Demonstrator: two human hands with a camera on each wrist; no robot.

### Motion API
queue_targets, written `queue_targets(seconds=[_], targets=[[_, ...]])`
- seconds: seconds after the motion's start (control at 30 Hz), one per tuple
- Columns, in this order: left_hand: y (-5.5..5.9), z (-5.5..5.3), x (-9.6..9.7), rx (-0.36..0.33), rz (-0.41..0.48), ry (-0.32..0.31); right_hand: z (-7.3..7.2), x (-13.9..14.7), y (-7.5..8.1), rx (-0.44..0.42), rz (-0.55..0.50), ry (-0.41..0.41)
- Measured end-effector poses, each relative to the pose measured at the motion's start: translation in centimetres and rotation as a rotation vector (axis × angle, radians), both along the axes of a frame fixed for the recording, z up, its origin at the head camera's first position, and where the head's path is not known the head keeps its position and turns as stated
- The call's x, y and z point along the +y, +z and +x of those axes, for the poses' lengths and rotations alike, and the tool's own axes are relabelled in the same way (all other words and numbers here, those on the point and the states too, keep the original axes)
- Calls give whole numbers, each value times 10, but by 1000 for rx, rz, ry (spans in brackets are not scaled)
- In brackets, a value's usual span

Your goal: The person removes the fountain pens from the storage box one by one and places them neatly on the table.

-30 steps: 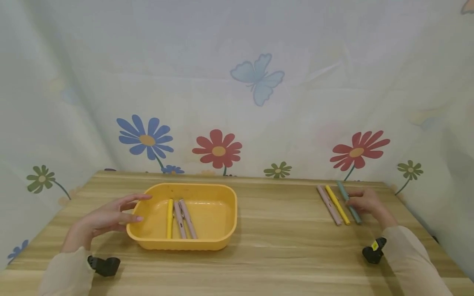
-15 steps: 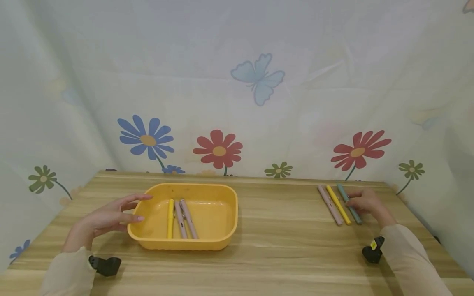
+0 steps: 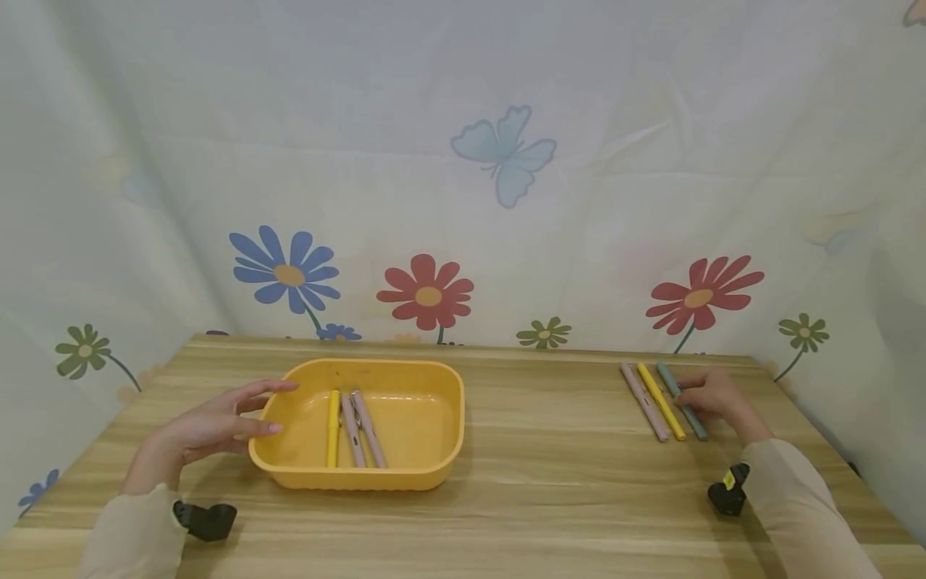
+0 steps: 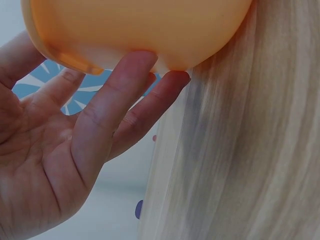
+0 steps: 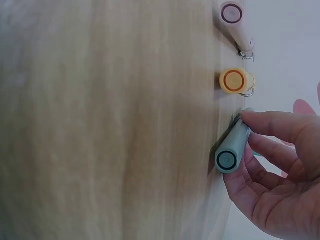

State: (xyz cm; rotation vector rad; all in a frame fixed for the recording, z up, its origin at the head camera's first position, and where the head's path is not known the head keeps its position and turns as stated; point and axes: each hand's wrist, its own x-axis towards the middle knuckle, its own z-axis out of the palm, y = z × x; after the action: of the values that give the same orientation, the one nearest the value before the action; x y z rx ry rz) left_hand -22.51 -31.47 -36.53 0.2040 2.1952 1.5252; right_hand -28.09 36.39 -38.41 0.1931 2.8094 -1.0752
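My left hand (image 3: 210,420) grips the left end of a yellow plastic basin (image 3: 369,479), thumb and a finger over its rim. In the left wrist view, other fingers (image 4: 120,100) press the basin's outer wall (image 4: 150,25). Inside the basin lie a yellow pen (image 3: 333,428) and two pale mauve pens (image 3: 370,430). At the right, my right hand (image 3: 714,396) pinches a grey-green pen (image 5: 235,145) between thumb and fingers, low over the table. Left of it lie another yellow pen (image 3: 661,402) and another mauve pen (image 3: 644,402), roughly parallel.
Everything stands on a wood-grain table (image 3: 535,498). Behind it hangs a pale cloth (image 3: 593,201) printed with flowers and a butterfly. A small black camera sits on each wrist, the left one (image 3: 206,520) close by the basin's front left corner.
The far end of the grey-green pen has come down slightly towards me, still in the right hand's pinch. The left hand and the basin hold their place.
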Motion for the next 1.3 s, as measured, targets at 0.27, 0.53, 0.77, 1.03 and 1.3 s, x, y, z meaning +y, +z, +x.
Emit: queue_targets(seconds=[0.27,0.53,0.77,1.03,1.3], targets=[[-1,0,0,1,3,2,1,-2,1,-24,2,-19],[0,0,0,-3,-1,5,4,0,1,-7,5,-11],[0,1,0,1,1,9,9,-4,11,15,-8,-5],[2,2,1,4,-6,7,20,-20,30,59,-1,41],[-1,0,1,-2,-1,5,29,-50,48,121,-63,97]])
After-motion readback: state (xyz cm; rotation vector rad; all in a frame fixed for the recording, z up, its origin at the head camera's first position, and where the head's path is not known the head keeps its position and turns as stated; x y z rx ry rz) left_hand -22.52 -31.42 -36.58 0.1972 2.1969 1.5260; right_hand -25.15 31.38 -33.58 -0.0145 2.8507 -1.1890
